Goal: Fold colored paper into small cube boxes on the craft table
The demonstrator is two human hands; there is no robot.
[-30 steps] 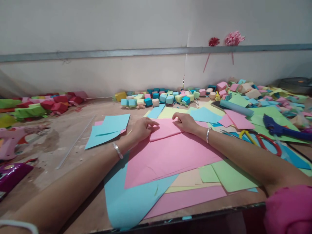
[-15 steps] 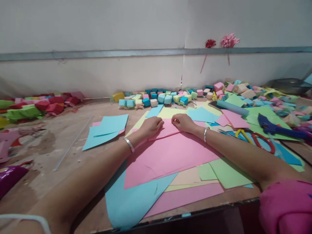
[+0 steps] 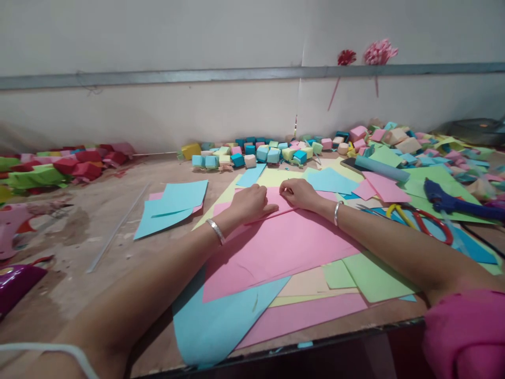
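Worktable (image 3: 98, 231) | pink sheet (image 3: 276, 247) under both hands' fingers (image 3: 272, 209)

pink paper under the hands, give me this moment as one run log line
left hand: flat on folded pink paper | right hand: pinching its far edge | nearby: scissors, blue sheets

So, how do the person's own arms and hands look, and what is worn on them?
Both forearms are bare. The left hand has a thin silver bangle at its wrist, and the right hand has a similar silver bangle. A bright pink sleeve shows on the right arm, a pale fabric edge on the left. No gloves or rings are visible.
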